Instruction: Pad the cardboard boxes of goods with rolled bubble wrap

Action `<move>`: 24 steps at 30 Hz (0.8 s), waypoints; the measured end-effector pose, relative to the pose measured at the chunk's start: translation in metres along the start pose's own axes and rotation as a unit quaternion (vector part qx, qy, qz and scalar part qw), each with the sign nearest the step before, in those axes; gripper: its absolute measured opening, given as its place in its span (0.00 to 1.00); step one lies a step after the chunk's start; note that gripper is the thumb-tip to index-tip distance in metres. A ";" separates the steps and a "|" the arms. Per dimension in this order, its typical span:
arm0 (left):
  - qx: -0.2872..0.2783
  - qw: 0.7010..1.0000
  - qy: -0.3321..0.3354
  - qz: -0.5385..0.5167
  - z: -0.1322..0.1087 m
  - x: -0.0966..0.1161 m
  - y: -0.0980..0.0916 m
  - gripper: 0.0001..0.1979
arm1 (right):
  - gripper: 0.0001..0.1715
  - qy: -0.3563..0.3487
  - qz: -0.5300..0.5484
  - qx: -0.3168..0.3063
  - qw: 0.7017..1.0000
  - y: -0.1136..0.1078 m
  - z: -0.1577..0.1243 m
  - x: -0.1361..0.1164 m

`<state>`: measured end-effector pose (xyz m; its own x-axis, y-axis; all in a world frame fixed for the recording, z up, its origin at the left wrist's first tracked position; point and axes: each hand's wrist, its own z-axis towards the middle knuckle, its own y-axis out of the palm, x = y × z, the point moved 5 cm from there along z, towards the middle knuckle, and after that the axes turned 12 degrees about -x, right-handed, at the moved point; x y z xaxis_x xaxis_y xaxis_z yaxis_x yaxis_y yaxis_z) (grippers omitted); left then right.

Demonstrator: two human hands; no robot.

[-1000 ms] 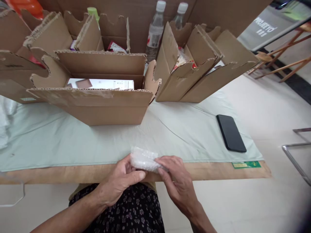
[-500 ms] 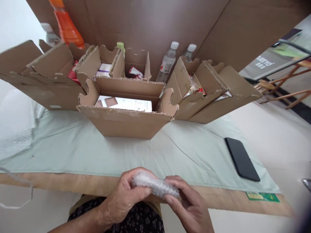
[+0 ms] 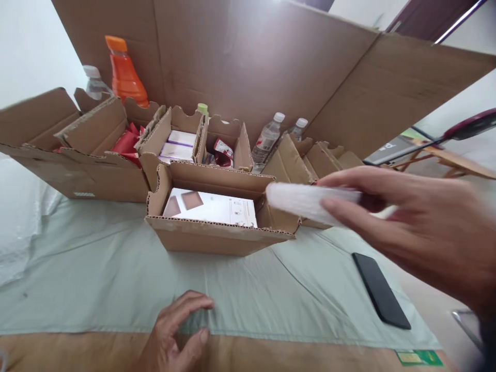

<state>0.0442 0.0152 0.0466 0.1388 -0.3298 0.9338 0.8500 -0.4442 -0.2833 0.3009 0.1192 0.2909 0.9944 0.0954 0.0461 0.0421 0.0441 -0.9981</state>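
Observation:
Between the thumb and fingers of my right hand (image 3: 411, 222) is a bubble-wrapped bundle (image 3: 306, 201), whitish and slightly blurred; what is inside it cannot be made out. The bundle's left end is over the right side of the front cardboard box (image 3: 209, 238). In that box lies a white carton (image 3: 217, 207) with brown squares printed on it. My left hand (image 3: 180, 330) is low over the near edge of the green cloth, thumb and fingers apart, holding nothing.
Behind stand several open cardboard bins (image 3: 104, 175) with red packets (image 3: 127, 144) and purple-white boxes (image 3: 178, 144). An orange bottle (image 3: 126, 77) and clear bottles (image 3: 268, 138) stand against a cardboard wall (image 3: 240, 57). A black phone (image 3: 381, 289) lies right; bubble wrap (image 3: 17, 222) lies left.
My left hand has let go of the wrapped bundle. My right hand has carried it up, forward and right to the front box. The view has tilted up.

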 end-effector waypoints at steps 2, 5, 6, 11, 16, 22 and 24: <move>-0.009 0.998 0.055 0.011 0.001 0.000 0.006 0.21 | 0.12 0.021 -0.091 -0.089 0.992 0.005 0.031 -0.028; 0.005 0.990 0.140 0.020 0.001 -0.002 0.014 0.24 | 0.14 -0.001 -0.197 -0.233 0.952 0.029 0.057 -0.056; 0.014 0.987 0.160 0.022 0.001 -0.005 0.015 0.23 | 0.14 -0.022 -0.205 -0.271 0.940 0.037 0.061 -0.062; 0.000 0.982 0.186 0.017 -0.001 -0.017 0.021 0.25 | 0.12 -0.117 -0.159 -0.370 0.908 0.064 0.063 -0.072; -0.024 0.989 0.145 0.014 -0.001 -0.016 0.017 0.29 | 0.09 -0.126 -0.123 -0.369 0.913 0.069 0.069 -0.075; -0.001 0.992 0.121 0.040 -0.010 -0.018 0.014 0.28 | 0.10 -0.119 -0.096 -0.324 0.934 0.065 0.072 -0.071; 0.032 0.994 0.090 0.062 -0.017 -0.023 0.005 0.25 | 0.11 -0.108 -0.074 -0.257 0.958 0.045 0.062 -0.060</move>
<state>0.0365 0.0060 0.0203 0.1568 -0.5242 0.8370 0.8631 -0.3393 -0.3742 0.2366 0.1773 0.2461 0.9326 0.3320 0.1413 0.2792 -0.4161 -0.8654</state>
